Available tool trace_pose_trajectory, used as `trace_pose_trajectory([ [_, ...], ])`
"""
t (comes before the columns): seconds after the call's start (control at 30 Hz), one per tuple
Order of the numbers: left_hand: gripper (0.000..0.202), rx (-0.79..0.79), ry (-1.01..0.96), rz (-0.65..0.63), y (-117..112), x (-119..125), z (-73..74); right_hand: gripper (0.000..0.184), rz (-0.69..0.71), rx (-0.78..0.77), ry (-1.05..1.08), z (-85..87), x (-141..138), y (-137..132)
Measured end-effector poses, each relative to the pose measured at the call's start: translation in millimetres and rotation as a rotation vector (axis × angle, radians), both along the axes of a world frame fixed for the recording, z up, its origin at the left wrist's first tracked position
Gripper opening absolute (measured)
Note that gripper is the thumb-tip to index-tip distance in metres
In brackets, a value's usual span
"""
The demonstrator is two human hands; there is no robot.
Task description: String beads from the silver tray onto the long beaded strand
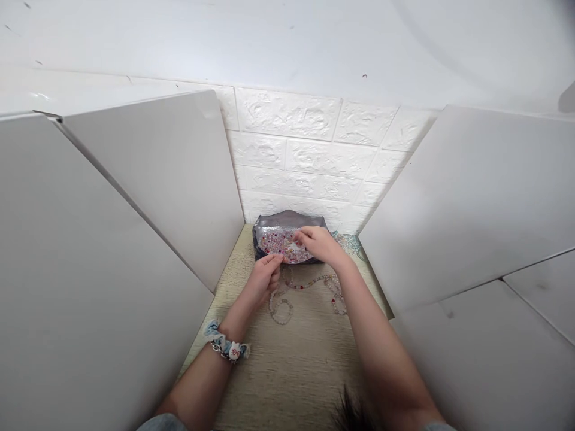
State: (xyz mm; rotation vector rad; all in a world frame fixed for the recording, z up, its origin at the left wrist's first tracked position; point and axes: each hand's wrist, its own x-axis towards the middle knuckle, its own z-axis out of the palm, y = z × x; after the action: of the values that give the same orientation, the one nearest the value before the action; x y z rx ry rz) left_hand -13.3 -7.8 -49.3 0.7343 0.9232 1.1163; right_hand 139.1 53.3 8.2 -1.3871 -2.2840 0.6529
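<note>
A silvery open pouch [287,222] full of small coloured beads [279,242] lies at the far end of a light wooden table [291,365]. My right hand [318,244] reaches into the beads with its fingers pinched together. My left hand [264,280] rests just in front of the pouch, its fingers curled and pinched on the end of a beaded string [309,282]. The string loops across the table between my arms, with a clear-bead loop [279,310] near my left wrist. A blue scrunchie and chain bracelet [224,344] sit on my left wrist.
White panels [148,197] [471,197] wall in the narrow table on both sides. A white brick-pattern wall [305,155] closes the back. More pale beaded strands [348,240] lie at the pouch's right.
</note>
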Motion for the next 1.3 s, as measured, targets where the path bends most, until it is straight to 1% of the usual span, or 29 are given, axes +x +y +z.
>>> trace_pose_trajectory([
  [0.07,0.025,-0.004,0.042,0.019,0.6,0.2,-0.6,0.03,-0.119,0.043,-0.172,-8.5,4.9,16.0],
  [0.1,0.025,-0.006,0.064,0.025,0.6,0.6,-0.6,0.028,-0.153,0.037,-0.275,-12.6,7.1,23.6],
  [0.13,0.026,-0.007,0.086,0.027,0.4,1.2,-0.5,0.027,-0.172,0.014,-0.364,-16.3,8.8,30.5],
  [0.2,0.027,-0.006,0.124,0.02,-0.2,2.7,0.1,0.03,-0.18,-0.036,-0.46,-21.7,10.8,41.4],
  [0.37,0.027,0.005,0.192,0.014,-1.2,5.3,0.3,0.032,-0.185,-0.118,-0.556,-27.9,6.8,56.3],
  [0.53,0.032,0.01,0.236,0.029,-0.5,5.4,-2.7,0.033,-0.191,-0.14,-0.628,-37.8,2.2,66.3],
  [0.63,0.032,0.02,0.252,0.035,-0.4,6.2,-3.4,0.033,-0.186,-0.136,-0.642,-40.7,0.9,67.6],
  [0.73,0.031,0.022,0.276,0.042,-0.9,7.6,-2.4,0.032,-0.184,-0.13,-0.644,-39.8,-1.0,64.5],
  [0.87,0.029,0.016,0.28,0.047,-1.4,8.0,-0.3,0.032,-0.192,-0.098,-0.624,-38.7,-2.5,58.1],
  [0.97,0.021,0.024,0.256,0.044,-1.4,7.2,0.6,0.028,-0.19,-0.073,-0.595,-36.9,-0.4,54.7],
  [1.03,0.017,0.027,0.214,0.027,-1.4,7.0,1.1,0.026,-0.185,-0.046,-0.569,-32.4,2.3,51.5],
  [1.1,0.015,0.03,0.169,0.022,-1.4,7.0,2.0,0.026,-0.188,0.026,-0.507,-24.6,4.7,45.3],
  [1.13,0.015,0.036,0.152,0.028,-1.4,7.1,2.5,0.026,-0.188,0.079,-0.444,-19.9,5.4,40.5],
  [1.2,0.014,0.055,0.132,0.05,-1.6,7.1,3.6,0.025,-0.177,0.191,-0.237,-11.3,5.1,27.3],
  [1.27,0.014,0.071,0.119,0.06,-1.9,6.6,4.6,0.025,-0.149,0.229,-0.006,-6.6,2.4,10.7],
  [1.3,0.014,0.077,0.117,0.061,-2.1,6.3,5.1,0.026,-0.138,0.209,0.094,-6.6,0.3,2.0],
])
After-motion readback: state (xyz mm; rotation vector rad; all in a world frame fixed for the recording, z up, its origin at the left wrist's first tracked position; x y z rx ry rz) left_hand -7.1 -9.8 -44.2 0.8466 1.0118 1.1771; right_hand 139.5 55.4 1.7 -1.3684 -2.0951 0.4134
